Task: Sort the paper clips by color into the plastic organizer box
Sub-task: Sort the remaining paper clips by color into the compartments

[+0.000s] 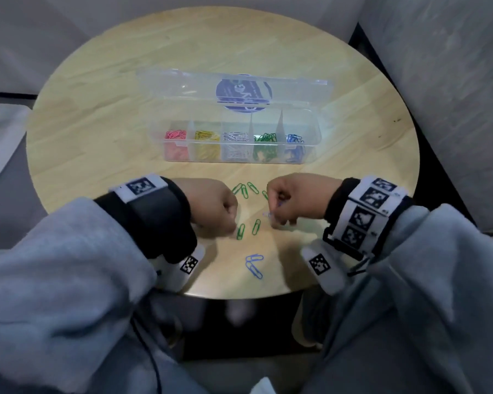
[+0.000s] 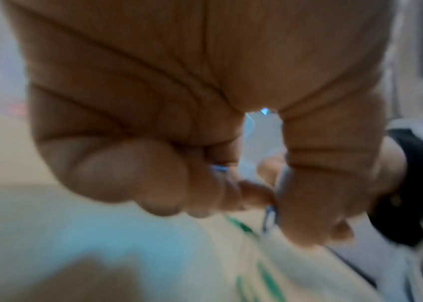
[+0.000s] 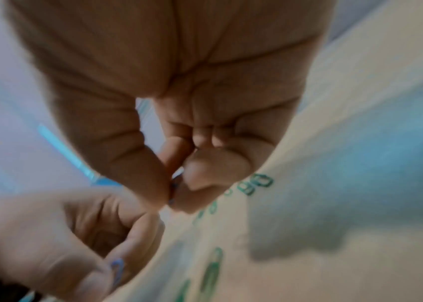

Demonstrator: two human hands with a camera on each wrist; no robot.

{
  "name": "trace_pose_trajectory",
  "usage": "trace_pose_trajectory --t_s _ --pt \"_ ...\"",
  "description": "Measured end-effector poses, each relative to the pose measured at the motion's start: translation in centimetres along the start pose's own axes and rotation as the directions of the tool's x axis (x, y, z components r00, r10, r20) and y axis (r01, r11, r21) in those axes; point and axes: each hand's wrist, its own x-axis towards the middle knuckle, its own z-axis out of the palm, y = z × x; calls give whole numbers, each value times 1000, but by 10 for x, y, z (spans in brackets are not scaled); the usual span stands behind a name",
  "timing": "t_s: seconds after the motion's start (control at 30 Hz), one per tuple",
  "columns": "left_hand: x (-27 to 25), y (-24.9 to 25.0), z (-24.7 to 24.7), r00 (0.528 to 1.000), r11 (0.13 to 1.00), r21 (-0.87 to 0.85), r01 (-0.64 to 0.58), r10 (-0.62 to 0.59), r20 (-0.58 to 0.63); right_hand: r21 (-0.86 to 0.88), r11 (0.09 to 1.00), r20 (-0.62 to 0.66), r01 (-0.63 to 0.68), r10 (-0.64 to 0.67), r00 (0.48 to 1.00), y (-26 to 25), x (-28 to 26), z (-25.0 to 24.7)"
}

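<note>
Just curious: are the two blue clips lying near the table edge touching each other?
Touching. In the head view the two blue clips meet at their upper left ends, forming a V, with no gap visible there.

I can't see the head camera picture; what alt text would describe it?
Two hands, left hand and right hand, curl over loose green paper clips and blue paper clips on a round wooden table. Behind stands an open clear plastic organizer box, its compartments holding clips sorted by colour.
</note>
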Motion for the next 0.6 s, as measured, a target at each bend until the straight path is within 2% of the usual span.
trace_pose_trajectory --t_s 0.07,0.17,0.27,0.33,0.37,0.4,0.43,0.47,0.53,0.6 --pt "-5 -3 -11 999 945 -326 -34 22 -42 326 945 -1 -29 31 1000 0 0 -3" --pt "-14 -6 -24 989 708 -700 -91 -19 -148 555 826 50 -97 84 995 -4 -3 -3" --pt "-27 -7 -31 979 465 -870 -166 -28 -201 651 749 71 -121 99 993 -11 -7 2" --pt "-34 -8 -33 971 355 -911 -210 -36 -237 652 749 63 -118 101 993 -14 -9 5" --pt "-37 -9 -34 967 316 -922 -224 -47 -251 594 798 49 -107 97 994 -15 -10 7" --pt "-38 -10 -34 964 285 -930 -232 -59 -258 462 883 30 -85 81 996 -16 -11 10" --pt "-39 -10 -34 963 266 -935 -234 -71 -261 256 965 19 -58 55 998 -18 -12 13" --pt "-39 -10 -35 961 259 -937 -233 -88 -263 20 999 29 -32 31 999 -20 -13 16" --pt "-35 -11 -35 954 279 -934 -222 -137 -268 -315 949 72 9 15 997 -22 -16 26" --pt "-31 -10 -34 947 291 -935 -203 -185 -263 -468 884 104 21 31 994 -24 -16 36"
